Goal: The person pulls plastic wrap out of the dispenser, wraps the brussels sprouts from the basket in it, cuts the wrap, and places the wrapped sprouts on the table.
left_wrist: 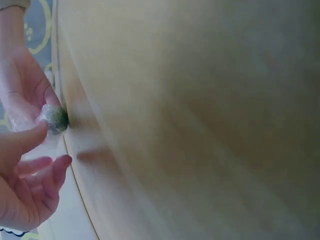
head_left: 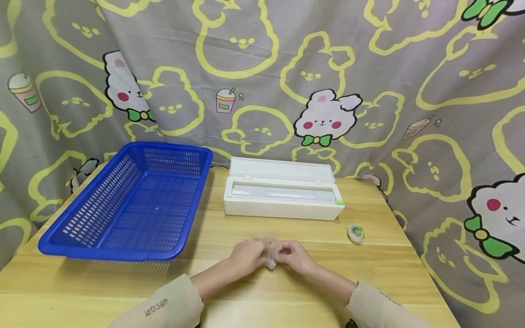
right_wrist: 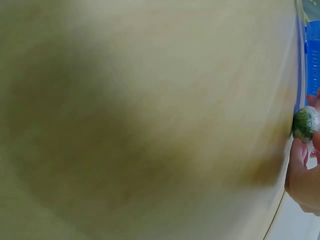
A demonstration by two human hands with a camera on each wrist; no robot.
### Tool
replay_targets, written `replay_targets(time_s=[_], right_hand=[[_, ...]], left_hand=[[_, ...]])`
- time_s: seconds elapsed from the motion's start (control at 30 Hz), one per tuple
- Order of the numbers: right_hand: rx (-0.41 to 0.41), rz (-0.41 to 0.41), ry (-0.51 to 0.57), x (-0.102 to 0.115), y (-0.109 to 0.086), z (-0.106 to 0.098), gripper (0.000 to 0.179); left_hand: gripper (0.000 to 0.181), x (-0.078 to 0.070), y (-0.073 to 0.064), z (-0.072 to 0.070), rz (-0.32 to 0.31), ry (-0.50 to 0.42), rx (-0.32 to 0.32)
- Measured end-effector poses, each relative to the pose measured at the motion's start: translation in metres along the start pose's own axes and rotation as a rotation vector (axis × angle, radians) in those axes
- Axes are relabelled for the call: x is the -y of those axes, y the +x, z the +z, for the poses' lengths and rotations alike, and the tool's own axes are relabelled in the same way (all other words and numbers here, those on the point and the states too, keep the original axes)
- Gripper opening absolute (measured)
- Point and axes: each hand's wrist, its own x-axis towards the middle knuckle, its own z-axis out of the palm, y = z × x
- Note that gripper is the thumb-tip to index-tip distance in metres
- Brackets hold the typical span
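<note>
A small round green fruit (right_wrist: 304,122), lime-like and wrapped in clear plastic film, is between both hands just above the table. My left hand (head_left: 248,256) holds its wrapping, the thumb against the film in the left wrist view. From the other side my right hand (head_left: 298,257) pinches the film, thumb and fingers bent. Loose clear film (head_left: 269,239) sticks up between the hands. Another wrapped green piece (head_left: 356,233) lies on the table right of the hands. Behind them stands a white film dispenser box (head_left: 283,209), its lid raised and a film roll (head_left: 283,193) inside.
On the left of the wooden table (head_left: 328,305) is a large blue perforated basket (head_left: 153,205), its inside showing no contents. A grey patterned curtain (head_left: 254,45) hangs behind the table and along its sides.
</note>
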Motion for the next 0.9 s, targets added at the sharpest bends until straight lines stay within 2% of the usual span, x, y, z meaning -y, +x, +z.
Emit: replay_targets(time_s=[0.13, 0.27, 0.37, 0.47, 0.57, 0.67, 0.73, 0.9], right_hand=[[-0.024, -0.062, -0.074, -0.002, 0.0, 0.0, 0.004], [-0.025, -0.21, -0.239, -0.007, -0.001, -0.002, 0.007], [0.009, -0.317, -0.362, -0.01, -0.002, -0.005, 0.01], [0.067, -0.365, -0.445, -0.01, -0.004, -0.006, 0.018], [0.081, -0.432, -0.61, -0.009, -0.008, -0.005, 0.028], [0.025, -0.519, -0.826, -0.009, -0.011, 0.0, 0.035], [-0.018, -0.56, -0.943, -0.01, -0.011, 0.003, 0.033], [-0.072, -0.589, -1.023, -0.011, -0.009, 0.005, 0.023]], left_hand=[[0.017, 0.001, 0.003, 0.001, 0.038, -0.048, 0.007], [0.014, 0.002, 0.004, 0.001, 0.054, -0.044, 0.005], [0.011, 0.003, 0.005, 0.001, 0.052, -0.043, 0.003], [0.011, 0.005, 0.005, 0.002, 0.041, -0.04, 0.0], [0.011, 0.006, 0.004, 0.002, 0.031, -0.034, -0.01], [0.009, 0.007, 0.004, 0.003, 0.033, -0.025, -0.023], [0.007, 0.008, 0.004, 0.004, 0.036, -0.022, -0.034], [0.008, 0.009, 0.003, 0.004, 0.042, -0.012, -0.036]])
